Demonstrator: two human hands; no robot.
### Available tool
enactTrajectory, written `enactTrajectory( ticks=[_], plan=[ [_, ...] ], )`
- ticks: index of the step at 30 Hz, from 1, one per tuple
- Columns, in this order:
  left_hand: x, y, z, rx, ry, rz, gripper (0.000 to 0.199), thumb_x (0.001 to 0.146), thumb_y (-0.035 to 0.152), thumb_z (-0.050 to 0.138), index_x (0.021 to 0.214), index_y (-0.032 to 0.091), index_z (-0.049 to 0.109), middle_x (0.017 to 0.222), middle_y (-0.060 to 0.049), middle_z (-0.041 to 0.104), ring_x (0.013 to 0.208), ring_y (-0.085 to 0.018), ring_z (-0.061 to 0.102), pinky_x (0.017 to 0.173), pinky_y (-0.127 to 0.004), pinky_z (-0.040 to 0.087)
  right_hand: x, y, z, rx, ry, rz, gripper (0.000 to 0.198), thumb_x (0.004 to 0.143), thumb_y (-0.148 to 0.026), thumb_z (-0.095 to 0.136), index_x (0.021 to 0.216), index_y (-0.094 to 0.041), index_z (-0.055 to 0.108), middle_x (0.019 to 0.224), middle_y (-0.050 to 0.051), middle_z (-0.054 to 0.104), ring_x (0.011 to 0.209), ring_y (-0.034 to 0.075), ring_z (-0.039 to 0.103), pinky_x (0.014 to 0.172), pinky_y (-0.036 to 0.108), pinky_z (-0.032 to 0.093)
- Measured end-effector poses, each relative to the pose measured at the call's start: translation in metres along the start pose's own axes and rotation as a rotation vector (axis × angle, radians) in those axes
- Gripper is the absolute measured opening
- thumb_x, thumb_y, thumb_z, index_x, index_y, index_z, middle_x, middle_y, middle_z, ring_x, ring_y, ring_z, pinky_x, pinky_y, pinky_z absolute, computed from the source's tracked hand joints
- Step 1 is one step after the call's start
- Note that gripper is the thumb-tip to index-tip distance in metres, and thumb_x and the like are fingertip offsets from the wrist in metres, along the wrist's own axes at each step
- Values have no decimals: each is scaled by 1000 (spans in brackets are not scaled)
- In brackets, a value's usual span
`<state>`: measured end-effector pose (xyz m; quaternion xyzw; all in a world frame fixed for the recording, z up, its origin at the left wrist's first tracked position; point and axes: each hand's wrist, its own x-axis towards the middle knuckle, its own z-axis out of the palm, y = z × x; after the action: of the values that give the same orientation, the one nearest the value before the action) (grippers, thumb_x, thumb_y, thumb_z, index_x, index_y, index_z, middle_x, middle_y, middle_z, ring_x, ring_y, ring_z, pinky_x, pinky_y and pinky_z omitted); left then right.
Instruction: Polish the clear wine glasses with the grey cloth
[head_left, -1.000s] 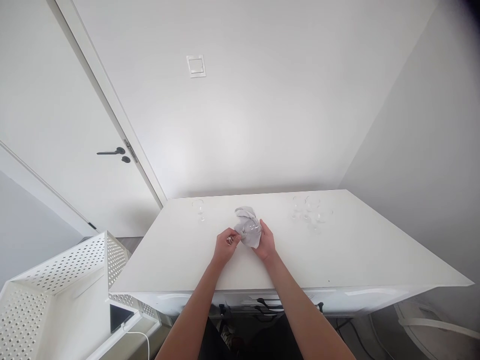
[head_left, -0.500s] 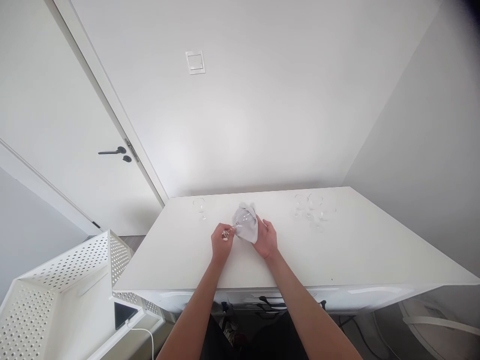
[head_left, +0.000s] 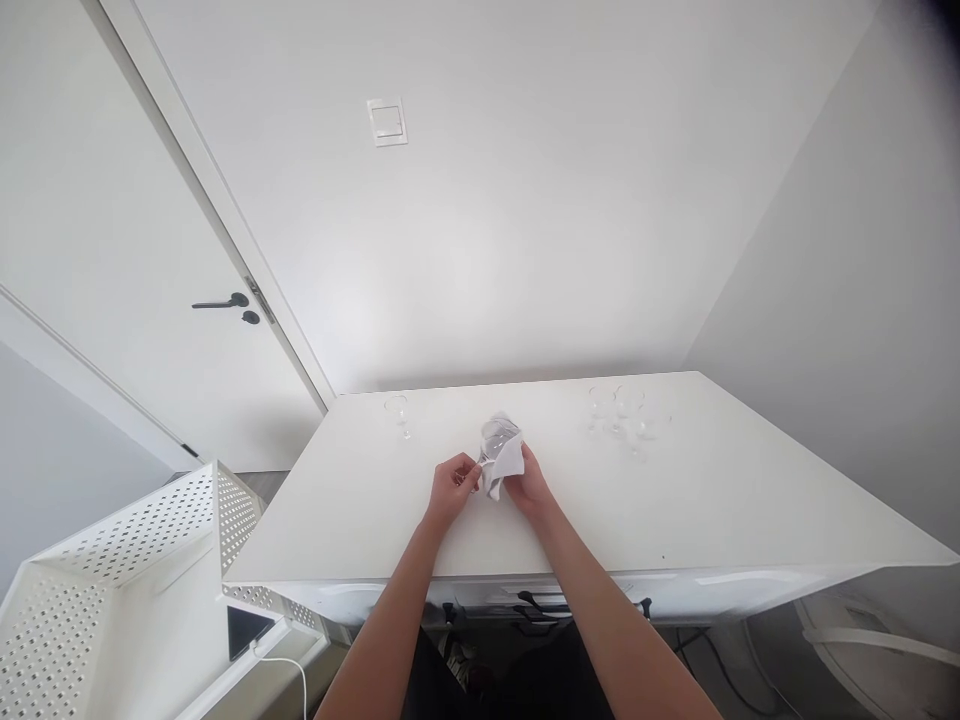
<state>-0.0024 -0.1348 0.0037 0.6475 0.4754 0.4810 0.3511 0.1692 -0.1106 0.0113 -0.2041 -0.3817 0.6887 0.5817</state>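
Observation:
A clear stemmed glass (head_left: 495, 440) is held tilted above the white tabletop, its bowl partly wrapped in a pale grey cloth (head_left: 511, 460). My left hand (head_left: 453, 485) pinches the glass low, around its stem; the foot is mostly hidden by the fingers. From the right, my right hand (head_left: 529, 484) grips the cloth against the bowl, its fingers largely behind the fabric. To the left stands another stemmed glass (head_left: 397, 410). Several more stemmed glasses (head_left: 621, 405) stand together at the right rear.
The white cabinet top (head_left: 360, 530) reaches back to the wall, which carries a light switch (head_left: 388, 122). At left are a door with a black handle (head_left: 221, 301) and a white perforated shelf unit (head_left: 127, 530) with a dark device (head_left: 246, 630) and cable.
The cloth has been folded further around the bowl, with a flap now over its right front. Both hands have shifted slightly, the left one a little to the right.

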Motion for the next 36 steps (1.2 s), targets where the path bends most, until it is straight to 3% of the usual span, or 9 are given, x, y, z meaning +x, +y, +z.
enactTrajectory(
  ticks=[6, 9, 14, 19, 23, 28, 33, 36],
  plan=[
    [0, 4, 0, -25, -80, 30, 36, 93, 50, 63, 78, 17, 62, 62, 0, 62, 57, -11, 54, 58, -23, 41, 0, 1, -9, 67, -13, 25, 54, 80, -60, 74, 122, -28, 68, 117, 12, 74, 106, 33, 69, 89, 51, 56],
    [1, 3, 0, 2, -42, 29, 35, 94, 48, 62, 78, 17, 62, 62, 1, 60, 55, -10, 51, 58, -23, 40, -1, 3, -4, 36, -4, 5, 50, 78, -52, 79, 121, -28, 70, 120, 11, 74, 110, 33, 69, 92, 50, 56],
    [2, -3, 1, 17, 96, 76, 20, 92, 34, 59, 81, 18, 61, 72, 0, 62, 62, -11, 50, 58, -23, 39, -3, 8, 7, -54, -88, 128, 39, 81, -38, 81, 116, -22, 73, 119, 12, 74, 113, 32, 68, 94, 46, 54],
    [3, -5, 1, 114, 136, 102, 14, 90, 30, 59, 83, 19, 63, 81, -2, 64, 68, -12, 53, 59, -23, 39, -1, 8, 5, -21, 12, 51, 42, 80, -41, 80, 118, -23, 73, 125, 11, 73, 113, 31, 68, 92, 43, 56],
    [3, -1, 1, 97, 107, 71, 14, 92, 31, 58, 86, 19, 64, 81, -2, 63, 68, -12, 53, 58, -23, 40, 0, 6, 1, -9, 19, 53, 47, 76, -33, 84, 120, -24, 73, 124, 11, 73, 112, 32, 68, 93, 44, 56],
    [4, 1, 4, 86, -120, 80, 28, 98, 37, 50, 93, 19, 72, 84, -3, 67, 73, -14, 56, 59, -23, 42, -1, 8, -2, 19, 64, 23, 45, 80, -40, 80, 122, -26, 72, 127, 10, 72, 112, 32, 68, 89, 46, 57],
    [4, -3, 3, 183, 2, 209, 19, 91, 20, 55, 91, 19, 74, 84, -4, 68, 72, -14, 56, 64, -25, 46, 0, 16, 2, -153, 26, 37, 46, 71, -37, 87, 114, -25, 74, 117, 9, 76, 109, 31, 69, 95, 45, 53],
    [3, -6, 3, 182, 57, 241, 20, 93, 22, 57, 98, 21, 76, 88, -5, 70, 73, -14, 59, 64, -25, 49, 1, 14, 3, -131, 56, -3, 47, 71, -34, 87, 115, -26, 73, 113, 8, 76, 109, 30, 69, 95, 44, 53]
  ],
)
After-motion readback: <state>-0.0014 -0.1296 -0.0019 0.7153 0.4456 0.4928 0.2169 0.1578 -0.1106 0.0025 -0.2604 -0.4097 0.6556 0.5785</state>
